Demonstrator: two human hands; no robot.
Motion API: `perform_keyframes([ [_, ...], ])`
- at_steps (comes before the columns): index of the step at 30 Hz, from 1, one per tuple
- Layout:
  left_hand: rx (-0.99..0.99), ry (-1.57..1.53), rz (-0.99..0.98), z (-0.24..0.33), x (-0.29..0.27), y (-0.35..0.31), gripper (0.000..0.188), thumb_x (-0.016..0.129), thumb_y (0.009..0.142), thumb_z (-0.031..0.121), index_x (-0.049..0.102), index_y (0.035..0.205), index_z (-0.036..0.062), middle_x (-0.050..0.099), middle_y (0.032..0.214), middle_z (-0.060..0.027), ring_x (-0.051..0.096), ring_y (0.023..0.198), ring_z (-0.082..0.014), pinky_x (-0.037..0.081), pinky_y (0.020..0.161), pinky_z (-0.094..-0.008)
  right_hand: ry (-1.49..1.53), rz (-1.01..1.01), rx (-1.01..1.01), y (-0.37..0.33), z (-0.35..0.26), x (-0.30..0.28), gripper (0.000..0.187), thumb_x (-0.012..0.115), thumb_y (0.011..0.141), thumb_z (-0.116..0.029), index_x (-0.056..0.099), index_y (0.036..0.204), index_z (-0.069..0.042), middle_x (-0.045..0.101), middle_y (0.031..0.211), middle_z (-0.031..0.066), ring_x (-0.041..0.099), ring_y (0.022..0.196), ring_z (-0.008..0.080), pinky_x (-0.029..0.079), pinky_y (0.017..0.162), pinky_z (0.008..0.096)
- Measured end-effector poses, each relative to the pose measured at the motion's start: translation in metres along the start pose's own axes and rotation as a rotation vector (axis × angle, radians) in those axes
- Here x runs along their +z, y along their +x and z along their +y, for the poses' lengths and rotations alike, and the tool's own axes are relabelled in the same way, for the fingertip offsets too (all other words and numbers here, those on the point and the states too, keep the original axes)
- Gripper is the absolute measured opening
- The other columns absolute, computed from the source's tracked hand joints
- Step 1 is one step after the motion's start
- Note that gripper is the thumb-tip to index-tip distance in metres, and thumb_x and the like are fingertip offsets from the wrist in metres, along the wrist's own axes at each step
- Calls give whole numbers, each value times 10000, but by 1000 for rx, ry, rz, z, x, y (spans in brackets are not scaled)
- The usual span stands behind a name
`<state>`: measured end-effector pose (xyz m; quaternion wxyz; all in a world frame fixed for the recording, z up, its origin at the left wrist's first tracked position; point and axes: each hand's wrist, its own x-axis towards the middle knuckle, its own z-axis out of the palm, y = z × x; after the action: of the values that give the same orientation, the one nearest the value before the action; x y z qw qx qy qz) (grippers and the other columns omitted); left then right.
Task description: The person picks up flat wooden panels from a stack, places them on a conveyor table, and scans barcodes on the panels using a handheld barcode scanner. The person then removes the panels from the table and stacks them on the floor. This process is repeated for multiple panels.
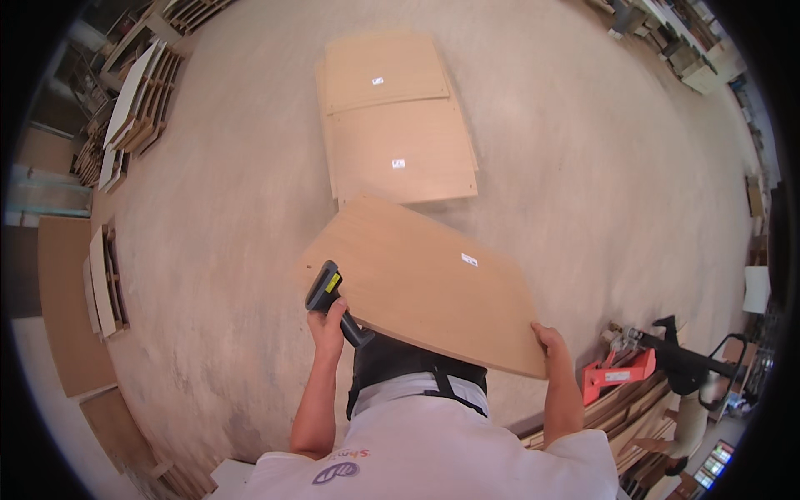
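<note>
A wooden board is held tilted in front of my body, with a small white label on its face. My right hand grips the board's right edge, fingers closed around it. In my left hand is a dark barcode scanner with a yellow sticker; its head lies over the board's left corner. That hand is closed around the scanner's handle, close to the board's edge; whether it also supports the board I cannot tell. Beyond, similar labelled boards lie overlapping on the floor.
Stacked panels stand at the far left, with a smaller stack nearer. A red pallet jack is at the lower right by long timber pieces. Another person is there too. More boards are piled at the far right.
</note>
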<state>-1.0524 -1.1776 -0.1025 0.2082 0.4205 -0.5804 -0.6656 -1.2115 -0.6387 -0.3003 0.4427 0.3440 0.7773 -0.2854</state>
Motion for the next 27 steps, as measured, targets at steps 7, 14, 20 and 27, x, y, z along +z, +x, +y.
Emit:
perform_keyframes([
  [7, -33, -86, 159, -26, 32, 226, 199, 637, 855, 176, 606, 887, -18, 593, 821, -21, 539, 727, -91, 436, 646, -256, -184, 217, -194, -7, -294, 58, 679, 562, 867, -467, 583, 1091, 174, 639, 1065, 310, 649, 965, 391, 499, 814, 450],
  [14, -347, -145, 224, -97, 38, 455, 191, 625, 871, 253, 613, 883, 62, 550, 717, 25, 519, 601, -80, 390, 518, -224, -365, 379, -485, 104, -556, 150, 625, 471, 890, -486, 670, 881, 106, 627, 915, 352, 624, 952, 473, 485, 833, 498],
  [20, -261, -306, 323, -120, 89, 617, 259, 634, 864, 365, 616, 812, 111, 557, 610, 29, 459, 407, -77, 287, 347, -230, -568, 470, -668, 198, -735, 173, 598, 525, 865, -499, 674, 940, 76, 648, 955, 322, 629, 964, 451, 485, 853, 499],
  [27, -388, 512, -204, -106, 147, 665, 428, 685, 758, 471, 649, 691, 50, 516, 526, -10, 420, 386, -103, 287, 355, -271, -641, 428, -738, 204, -714, 175, 455, 680, 809, -367, 632, 1069, 4, 651, 1059, 218, 618, 997, 380, 490, 864, 466],
])
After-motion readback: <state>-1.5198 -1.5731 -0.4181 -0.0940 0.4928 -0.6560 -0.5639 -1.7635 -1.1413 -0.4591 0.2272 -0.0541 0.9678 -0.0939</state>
